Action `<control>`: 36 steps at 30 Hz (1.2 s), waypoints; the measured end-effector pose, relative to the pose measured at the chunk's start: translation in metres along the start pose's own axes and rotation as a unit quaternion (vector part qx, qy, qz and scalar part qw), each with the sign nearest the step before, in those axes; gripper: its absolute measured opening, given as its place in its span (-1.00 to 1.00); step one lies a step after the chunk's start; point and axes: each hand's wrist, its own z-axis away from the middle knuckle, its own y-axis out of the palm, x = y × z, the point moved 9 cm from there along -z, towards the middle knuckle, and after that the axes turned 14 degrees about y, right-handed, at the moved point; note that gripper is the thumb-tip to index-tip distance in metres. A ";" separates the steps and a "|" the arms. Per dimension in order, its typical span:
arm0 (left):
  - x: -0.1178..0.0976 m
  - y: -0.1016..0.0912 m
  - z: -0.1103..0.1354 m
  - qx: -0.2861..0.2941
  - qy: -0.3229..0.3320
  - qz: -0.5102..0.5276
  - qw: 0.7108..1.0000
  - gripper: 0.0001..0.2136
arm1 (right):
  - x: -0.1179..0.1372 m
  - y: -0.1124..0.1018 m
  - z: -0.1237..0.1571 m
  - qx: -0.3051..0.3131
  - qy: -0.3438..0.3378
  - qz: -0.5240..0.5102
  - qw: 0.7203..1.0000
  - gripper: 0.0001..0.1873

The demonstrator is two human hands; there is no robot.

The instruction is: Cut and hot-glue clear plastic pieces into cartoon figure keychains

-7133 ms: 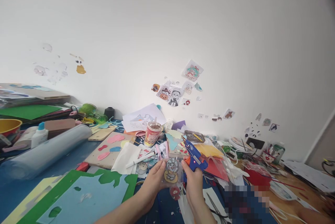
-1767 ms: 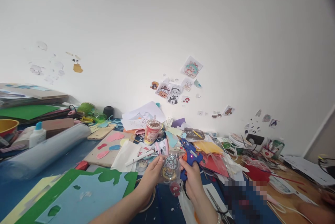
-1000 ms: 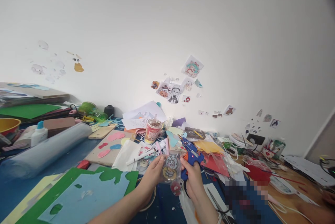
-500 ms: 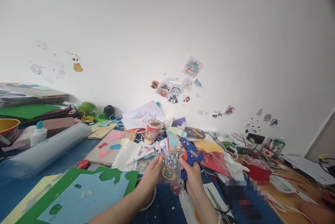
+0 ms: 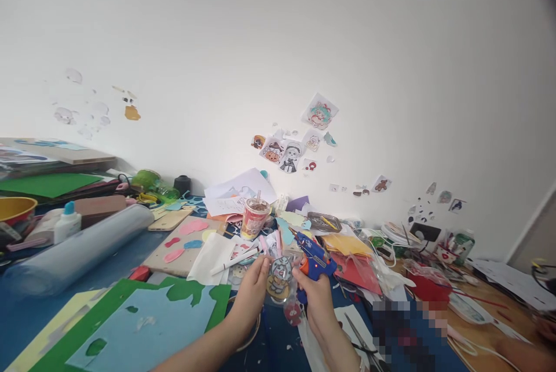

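A clear plastic piece with a cartoon figure on it (image 5: 279, 280) is held upright in front of me. My left hand (image 5: 252, 288) pinches its left edge between thumb and fingers. On the other side, my right hand (image 5: 319, 302) is closed around a blue hot glue gun (image 5: 316, 261), whose nozzle points up and to the left. The thumb of that hand is at the right edge of the plastic piece. Just below hangs or lies a small red round cartoon piece (image 5: 292, 313); what supports it I cannot make out.
Behind my hands stands a drink cup with a straw (image 5: 255, 218). Light-blue (image 5: 147, 325) and green felt sheets lie at the left, near a clear plastic roll (image 5: 82, 250). Scissors (image 5: 362, 337) lie at the right. A glue bottle (image 5: 68, 224) stands far left.
The glue gun has tilted so its nozzle sits slightly further left and lower. The plastic piece has turned a little in my fingers. Both hands keep their hold.
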 end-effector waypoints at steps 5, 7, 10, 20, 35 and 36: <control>0.003 0.019 0.002 0.065 -0.013 0.092 0.994 -0.59 | 0.003 -0.002 0.001 -0.012 -0.006 -0.028 1.000 -0.69; 0.007 0.023 0.002 0.081 -0.024 0.108 0.991 -0.56 | 0.003 -0.001 0.001 -0.004 -0.004 -0.028 1.000 -0.69; 0.012 0.022 0.002 0.083 -0.025 0.110 0.990 -0.59 | 0.005 0.001 0.002 0.011 -0.006 -0.026 1.000 -0.70; 0.013 0.019 0.000 0.048 -0.059 0.168 0.983 -0.56 | 0.001 0.004 0.000 0.047 0.009 -0.057 0.997 -0.68; 0.026 0.003 -0.006 -0.045 -0.081 0.217 0.972 -0.52 | 0.005 0.022 0.015 0.104 0.013 -0.019 0.994 -0.67; 0.026 0.001 -0.006 -0.052 -0.079 0.219 0.971 -0.52 | 0.007 0.023 0.016 0.107 0.009 -0.022 0.994 -0.67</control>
